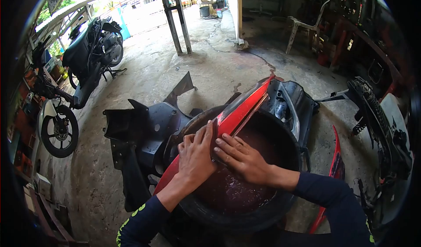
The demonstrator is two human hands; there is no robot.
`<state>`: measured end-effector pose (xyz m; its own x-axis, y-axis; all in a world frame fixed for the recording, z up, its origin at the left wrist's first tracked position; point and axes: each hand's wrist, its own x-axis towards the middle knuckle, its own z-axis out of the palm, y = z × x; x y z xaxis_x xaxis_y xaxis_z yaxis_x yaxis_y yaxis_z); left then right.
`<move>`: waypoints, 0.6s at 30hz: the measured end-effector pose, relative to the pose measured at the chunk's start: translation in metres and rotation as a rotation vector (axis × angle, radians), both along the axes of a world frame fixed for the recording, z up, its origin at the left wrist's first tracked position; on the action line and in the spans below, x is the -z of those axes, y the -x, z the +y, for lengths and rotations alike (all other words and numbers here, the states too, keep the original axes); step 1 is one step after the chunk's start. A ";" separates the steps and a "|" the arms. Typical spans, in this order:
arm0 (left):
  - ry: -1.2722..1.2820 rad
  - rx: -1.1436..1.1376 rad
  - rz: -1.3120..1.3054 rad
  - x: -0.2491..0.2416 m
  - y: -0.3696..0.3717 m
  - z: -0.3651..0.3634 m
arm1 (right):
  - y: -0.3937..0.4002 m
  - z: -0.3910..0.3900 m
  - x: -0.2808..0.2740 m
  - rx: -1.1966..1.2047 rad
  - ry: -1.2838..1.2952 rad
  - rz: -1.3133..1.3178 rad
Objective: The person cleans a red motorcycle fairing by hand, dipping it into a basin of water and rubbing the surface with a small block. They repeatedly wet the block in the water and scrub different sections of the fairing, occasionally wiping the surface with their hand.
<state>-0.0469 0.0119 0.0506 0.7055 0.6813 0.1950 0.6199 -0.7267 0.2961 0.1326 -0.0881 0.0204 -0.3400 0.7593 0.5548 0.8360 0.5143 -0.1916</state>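
Note:
A long red motorcycle fairing panel point(239, 117) lies slanted across a round black tub point(294, 148) of murky reddish water. My left hand point(195, 155) rests over the panel near its middle, fingers close together and gripping it. My right hand point(241, 159) is beside it, fingers pressed against a dark sheet point(215, 135) that looks like sandpaper, on the panel's surface. Part of that sheet is hidden under the fingers. The panel's lower end passes under my left wrist, and its pointed tip reaches past the tub's far rim.
Black plastic motorcycle parts point(149, 128) lie left of the tub, and another dark part point(291, 102) lies behind it. A second red panel point(337, 159) is on the concrete floor at right, near a motorcycle frame point(372, 119). A motorcycle point(83, 58) stands at left.

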 end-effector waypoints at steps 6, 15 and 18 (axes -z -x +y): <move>0.127 -0.062 -0.021 -0.004 -0.004 0.002 | -0.042 0.029 0.003 0.229 -0.124 -0.002; 0.228 -0.083 -0.054 -0.007 -0.004 0.002 | -0.022 0.021 -0.007 0.168 -0.110 -0.026; 0.206 -0.072 -0.049 0.000 -0.002 0.005 | -0.004 0.010 -0.010 0.010 -0.084 -0.110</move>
<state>-0.0447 0.0169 0.0504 0.6467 0.7585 0.0797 0.6492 -0.6023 0.4645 0.1363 -0.0778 0.0300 -0.3953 0.7153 0.5763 0.8546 0.5164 -0.0547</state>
